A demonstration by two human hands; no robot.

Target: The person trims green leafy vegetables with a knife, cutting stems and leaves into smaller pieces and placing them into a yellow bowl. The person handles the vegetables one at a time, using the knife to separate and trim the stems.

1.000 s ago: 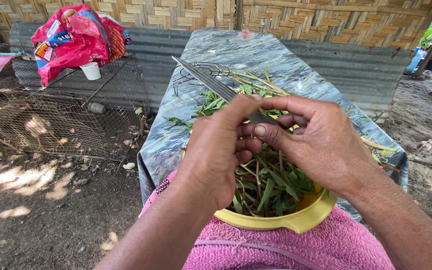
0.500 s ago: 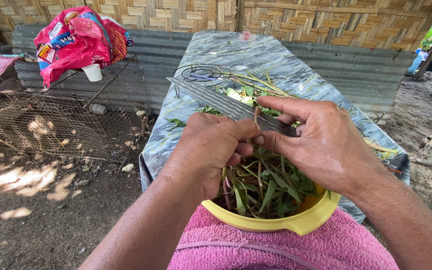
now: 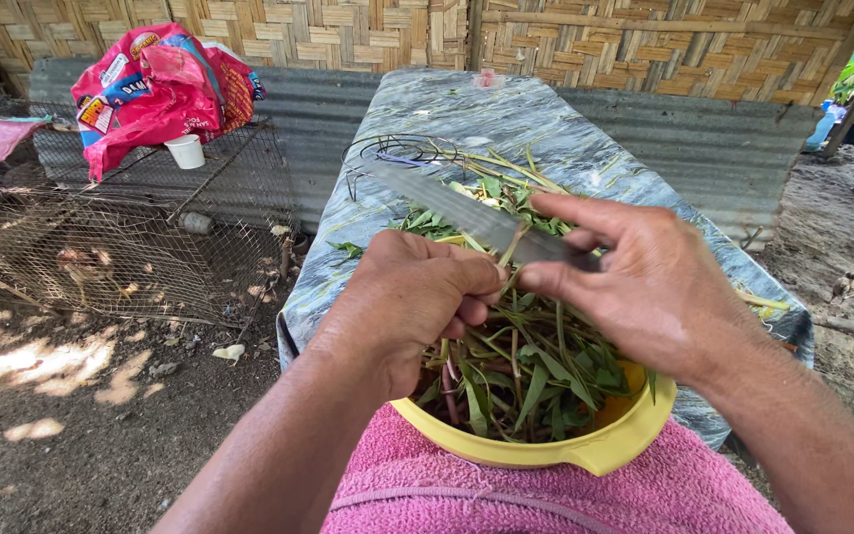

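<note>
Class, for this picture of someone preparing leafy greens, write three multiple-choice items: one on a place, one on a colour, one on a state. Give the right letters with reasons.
1. Where does the yellow bowl rest?
A. on the pink cloth on the lap
B. on the ground
C. on the wire cage

2. What colour is the small cup on the wire cage?
A. blue
B. white
C. black

3. What does the right hand hold?
A. nothing
B. a spoon
C. a knife

Answers: 1 A, the cloth lies under the bowl; 2 B, the cup looks white; 3 C, the blade points out from that hand while the left hand pinches a stem.
</note>
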